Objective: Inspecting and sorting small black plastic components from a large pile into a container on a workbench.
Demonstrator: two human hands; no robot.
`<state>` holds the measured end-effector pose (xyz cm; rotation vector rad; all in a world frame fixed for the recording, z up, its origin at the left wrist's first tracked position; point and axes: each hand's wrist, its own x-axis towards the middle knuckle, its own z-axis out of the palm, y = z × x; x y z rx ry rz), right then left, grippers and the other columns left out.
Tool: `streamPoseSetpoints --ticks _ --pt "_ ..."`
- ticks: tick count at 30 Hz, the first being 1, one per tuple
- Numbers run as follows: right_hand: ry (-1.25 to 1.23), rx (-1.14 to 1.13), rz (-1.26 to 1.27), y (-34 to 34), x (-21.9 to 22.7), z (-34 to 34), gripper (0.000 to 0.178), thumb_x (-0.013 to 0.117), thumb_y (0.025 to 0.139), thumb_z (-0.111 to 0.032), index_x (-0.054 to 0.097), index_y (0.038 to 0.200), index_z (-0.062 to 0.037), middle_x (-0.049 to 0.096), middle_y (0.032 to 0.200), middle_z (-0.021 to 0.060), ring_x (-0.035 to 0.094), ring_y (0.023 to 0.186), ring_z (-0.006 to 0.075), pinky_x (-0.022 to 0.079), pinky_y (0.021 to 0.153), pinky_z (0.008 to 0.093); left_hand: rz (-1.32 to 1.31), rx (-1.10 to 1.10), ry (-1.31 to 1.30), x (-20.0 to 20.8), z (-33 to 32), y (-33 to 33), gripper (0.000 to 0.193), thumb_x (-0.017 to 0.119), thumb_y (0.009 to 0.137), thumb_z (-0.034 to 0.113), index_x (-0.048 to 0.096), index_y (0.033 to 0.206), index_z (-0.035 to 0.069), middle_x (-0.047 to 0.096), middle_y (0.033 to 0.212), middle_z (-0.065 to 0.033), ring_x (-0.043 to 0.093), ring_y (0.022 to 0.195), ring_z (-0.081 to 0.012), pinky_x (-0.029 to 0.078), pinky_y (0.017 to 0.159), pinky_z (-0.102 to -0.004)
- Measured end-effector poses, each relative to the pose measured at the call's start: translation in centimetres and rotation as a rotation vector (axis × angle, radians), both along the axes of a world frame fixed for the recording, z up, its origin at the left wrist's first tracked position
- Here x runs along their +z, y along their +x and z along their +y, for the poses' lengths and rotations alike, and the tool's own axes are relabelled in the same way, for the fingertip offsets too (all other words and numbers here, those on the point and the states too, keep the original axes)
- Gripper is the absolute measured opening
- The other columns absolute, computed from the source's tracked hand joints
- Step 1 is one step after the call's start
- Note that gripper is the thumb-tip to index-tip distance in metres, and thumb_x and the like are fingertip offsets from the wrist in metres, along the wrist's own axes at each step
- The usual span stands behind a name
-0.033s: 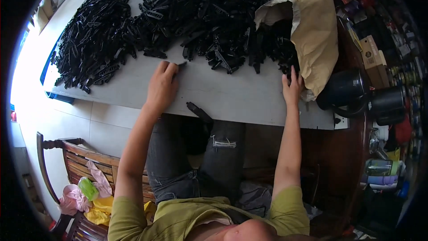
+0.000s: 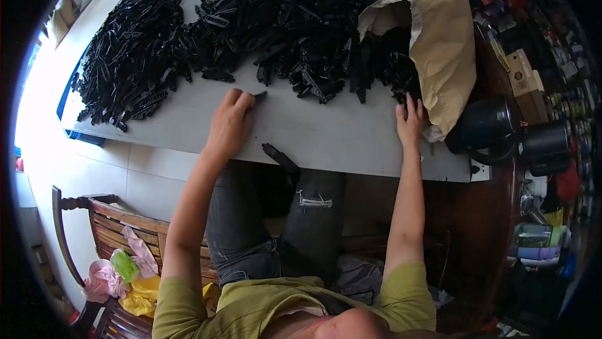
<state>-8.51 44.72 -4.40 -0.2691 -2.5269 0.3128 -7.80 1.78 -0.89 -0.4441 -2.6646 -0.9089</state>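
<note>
Black slim piece, tapered tip showing, grip of left hand pinching it, grip of right hand unclear.

At a pale grey table, a person in an olive shirt holds a small black piece in the left hand. The right hand is at the mouth of a brown paper bag, beside heaped black parts.

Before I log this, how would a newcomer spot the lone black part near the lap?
On the grey table, find the near edge over the dark jeans. The slanting, elongated black part there lies alone, apart from the heaped black parts.
</note>
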Motion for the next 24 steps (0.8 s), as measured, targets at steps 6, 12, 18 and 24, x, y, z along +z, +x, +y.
streamPoseSetpoints --ticks 6,12,18,24 --pt "-0.115 0.254 -0.124 1.1 -1.2 -3.6 0.045 0.057 0.092 -0.021 0.048 0.133 -0.0064 0.037 0.143 0.0208 0.039 0.129 0.0402 0.036 0.105 0.0461 -0.031 -0.349 0.139 0.0 0.7 0.8 0.028 0.065 0.074 -0.004 0.054 0.099 0.003 0.051 0.105 -0.0149 0.054 0.098 -0.0363 0.047 0.083 -0.0402" --pt "-0.320 0.364 -0.112 3.9 0.7 -13.2 0.042 0.058 0.091 -0.016 0.050 0.130 -0.0026 0.042 0.136 0.0200 0.042 0.125 0.0384 0.036 0.105 0.0422 -0.074 -0.463 0.127 0.6 1.8 1.1 0.027 0.070 0.074 0.000 0.056 0.097 0.004 0.051 0.104 -0.0135 0.055 0.098 -0.0345 0.047 0.082 -0.0402" --pt "-0.880 0.342 0.055 3.8 2.6 -13.0 0.030 0.053 0.095 -0.015 0.056 0.120 0.0000 0.058 0.118 0.0161 0.050 0.118 0.0349 0.038 0.102 0.0409 -0.084 -0.540 0.116 -0.1 1.5 1.2 0.024 0.069 0.077 0.002 0.059 0.098 0.004 0.053 0.106 -0.0128 0.056 0.100 -0.0329 0.048 0.083 -0.0393" --pt "-0.373 0.522 -0.120 7.0 4.0 -12.9 0.024 0.057 0.083 0.004 0.064 0.104 -0.0027 0.058 0.108 0.0112 0.061 0.091 0.0253 0.049 0.077 0.0321 -0.080 -0.525 0.113 0.3 1.5 1.4 0.027 0.067 0.080 0.002 0.059 0.105 0.004 0.054 0.111 -0.0133 0.057 0.102 -0.0322 0.048 0.086 -0.0386"
